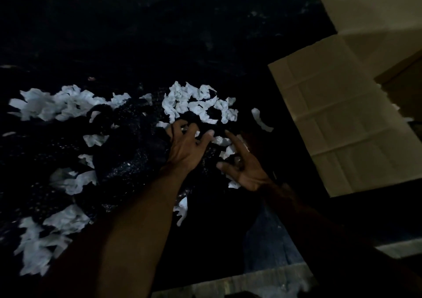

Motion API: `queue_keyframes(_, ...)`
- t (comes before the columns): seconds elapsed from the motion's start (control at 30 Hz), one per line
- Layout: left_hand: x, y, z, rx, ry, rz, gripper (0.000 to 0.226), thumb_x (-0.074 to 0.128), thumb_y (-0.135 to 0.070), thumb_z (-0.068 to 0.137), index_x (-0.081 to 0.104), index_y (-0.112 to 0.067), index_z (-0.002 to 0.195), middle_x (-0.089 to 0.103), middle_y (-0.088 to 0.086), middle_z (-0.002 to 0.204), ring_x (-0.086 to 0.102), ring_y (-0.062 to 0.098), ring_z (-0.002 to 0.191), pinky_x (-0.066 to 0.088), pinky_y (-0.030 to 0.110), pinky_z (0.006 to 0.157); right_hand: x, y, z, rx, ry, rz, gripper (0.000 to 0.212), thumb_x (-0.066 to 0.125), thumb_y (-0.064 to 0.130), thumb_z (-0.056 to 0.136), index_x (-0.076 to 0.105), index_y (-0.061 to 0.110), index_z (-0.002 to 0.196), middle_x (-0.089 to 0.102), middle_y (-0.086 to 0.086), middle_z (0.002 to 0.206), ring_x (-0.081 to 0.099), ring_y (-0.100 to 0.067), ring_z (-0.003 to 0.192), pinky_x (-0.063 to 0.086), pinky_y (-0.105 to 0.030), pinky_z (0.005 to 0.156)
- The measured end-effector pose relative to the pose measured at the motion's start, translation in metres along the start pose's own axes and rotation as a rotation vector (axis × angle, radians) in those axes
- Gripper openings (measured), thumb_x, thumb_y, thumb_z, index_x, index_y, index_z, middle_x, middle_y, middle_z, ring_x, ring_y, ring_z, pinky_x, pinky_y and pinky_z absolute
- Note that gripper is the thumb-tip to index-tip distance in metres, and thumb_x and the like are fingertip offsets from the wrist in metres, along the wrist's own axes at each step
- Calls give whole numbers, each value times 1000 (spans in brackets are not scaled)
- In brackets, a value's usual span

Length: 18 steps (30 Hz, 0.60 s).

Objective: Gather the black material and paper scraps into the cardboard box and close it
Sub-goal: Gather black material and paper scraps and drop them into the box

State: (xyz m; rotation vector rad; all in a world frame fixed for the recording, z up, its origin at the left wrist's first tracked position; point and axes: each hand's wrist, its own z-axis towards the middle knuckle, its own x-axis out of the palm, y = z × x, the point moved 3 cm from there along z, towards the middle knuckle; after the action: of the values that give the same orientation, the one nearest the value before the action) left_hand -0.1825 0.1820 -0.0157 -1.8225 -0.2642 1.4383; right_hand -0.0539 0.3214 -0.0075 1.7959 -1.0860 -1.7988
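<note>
Very dark scene, seen from above. Nearest, at the bottom edge, a pale strip of floor [230, 284] and a patch of blue denim [269, 247], partly in shadow. Two bare forearms reaching forward from below.

Left hand [185, 148] palm down on the black material [127, 156], fingers [177, 126] spread and curled into a fold of it, together with a few white pieces; clamped or only pressing, not possible to tell in this light. Right hand [243, 167] just beside it, loosely open, index finger pointing forward, thumb out to the side, resting among small scraps and closed on nothing visible.

Black material spread wide over the ground, bunched and slightly glittering around the left hand, not in the box. Paper scraps [198, 102] lying on it in several groups: a dense cluster just beyond the fingertips, a long band further left, more heaps at the near left, one single curl near the box flap. All white, crumpled, torn.

On the right side, cardboard box [342, 124], open, with a large creased flap lying out flat toward the hands. A second flap standing higher at the far right corner. Inside of the box mostly out of frame.

Farthest, only blackness, no detail readable.
</note>
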Motion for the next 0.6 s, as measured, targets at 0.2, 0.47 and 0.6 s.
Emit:
queue_keyframes(0.2, -5, 1, -3, 52, -106, 219, 23, 53, -15, 91, 54, -16, 113, 46, 15, 124, 35, 34, 118, 39, 44, 97, 13, -19, -12, -42, -86, -364, 95, 49, 87, 66, 16, 47, 146, 17, -10, 156, 13, -28, 145, 21, -45, 116)
queue_keyframes(0.47, 0, -9, -19, 330, 109, 586, 62, 49, -27, 89, 25, -51, 141, 38, 3, 129, 36, 28, 116, 37, 49, 94, 18, -2, -5, -25, -212, -487, 41, 47, 37, 88, 51, 18, 125, 47, -7, 130, 43, -30, 121, 43, -45, 98)
queue_keyframes(0.6, 3, -9, -25, 383, 57, 603, 53, 40, -47, 88, 28, -50, 139, 43, 3, 127, 40, 28, 112, 38, 50, 91, 15, 0, -8, -48, -208, -519, 40, 40, 33, 88, 52, 17, 123, 49, -7, 125, 46, -32, 115, 41, -42, 97)
